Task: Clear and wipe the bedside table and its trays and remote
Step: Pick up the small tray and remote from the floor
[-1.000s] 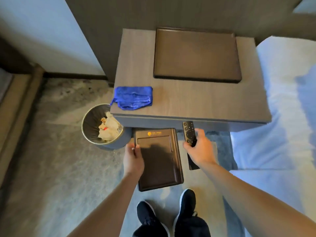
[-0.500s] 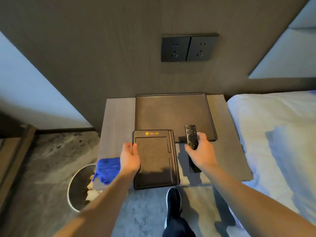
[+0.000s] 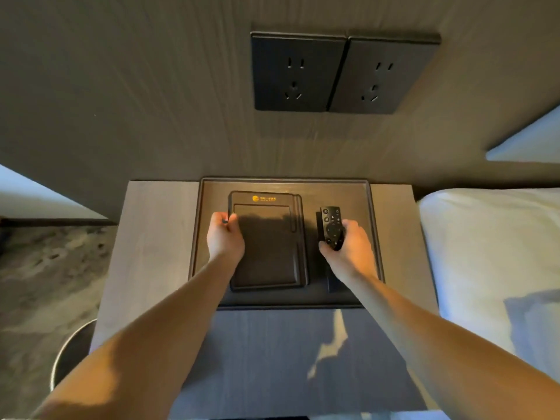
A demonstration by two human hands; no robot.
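Head view: bedside table [image 3: 151, 237] against wall [image 3: 136, 86]; left grip [image 3: 225, 237] holds small tray [image 3: 266, 250], right grip [image 3: 351, 253] holds remote [image 3: 331, 221].

a pale wood-grain bedside table [image 3: 151, 253] stands with its 12 o'clock edge against a dark panelled wall [image 3: 136, 101]. 1 large tray [image 3: 339, 192], dark and low-rimmed, lies flat on it, pushed back to that edge and centred, leaving bare strips of tabletop at 9 and 3 o'clock and a wider bare band at 6 o'clock. inside the large tray are 2 things, near each other but not touching: a small tray [image 3: 272, 253] toward 9 o'clock, its orange logo at its 12 o'clock end, and a black remote [image 3: 331, 221] toward 3 o'clock, though whether the remote rests fully on the tray floor cannot be told.
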